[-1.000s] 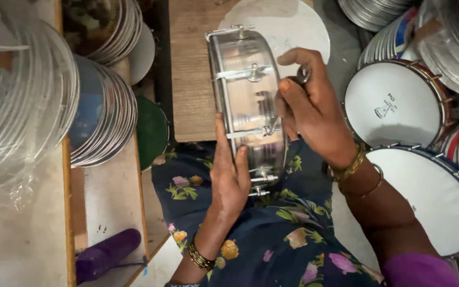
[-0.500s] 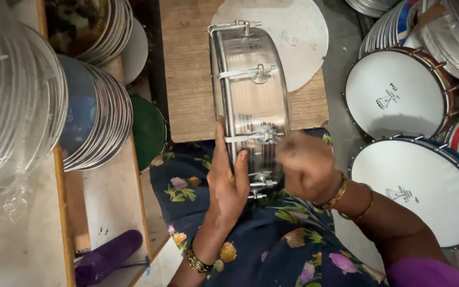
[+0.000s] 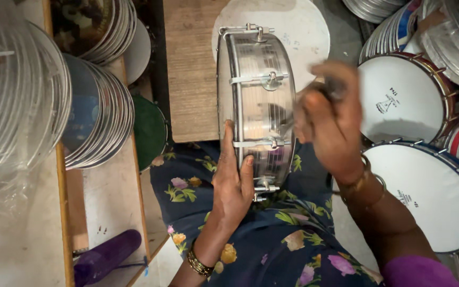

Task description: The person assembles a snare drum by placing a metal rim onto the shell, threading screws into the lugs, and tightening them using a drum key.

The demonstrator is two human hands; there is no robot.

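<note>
Steel drum: shiny shell [image 3: 256, 101] stands on edge, its lower end on the lap, its upper end over a wooden board [image 3: 189, 69] and a white disc [image 3: 293, 26].
Lugs: metal brackets with screws cross the shell at the top, the middle, lower down and at the bottom end.
Left hand: [image 3: 233, 183] lies flat against the drum's left rim, fingers straight and together, pointing up; the thumb rests on the shell near the lower bracket. It steadies the drum.
Right hand: [image 3: 328, 122] blurred, just right of the shell at mid height, fingers curled in; a small dark thing seems to be in them, but I cannot tell what.
Lap: dark blue flowered cloth [image 3: 272, 244].
Wrists: gold bangles on both.
Right side: two finished drums with white skins [image 3: 399, 98], [image 3: 426, 191].
Left side: stacked hoops [image 3: 99, 119], clear plastic, a purple roll [image 3: 104, 258].
</note>
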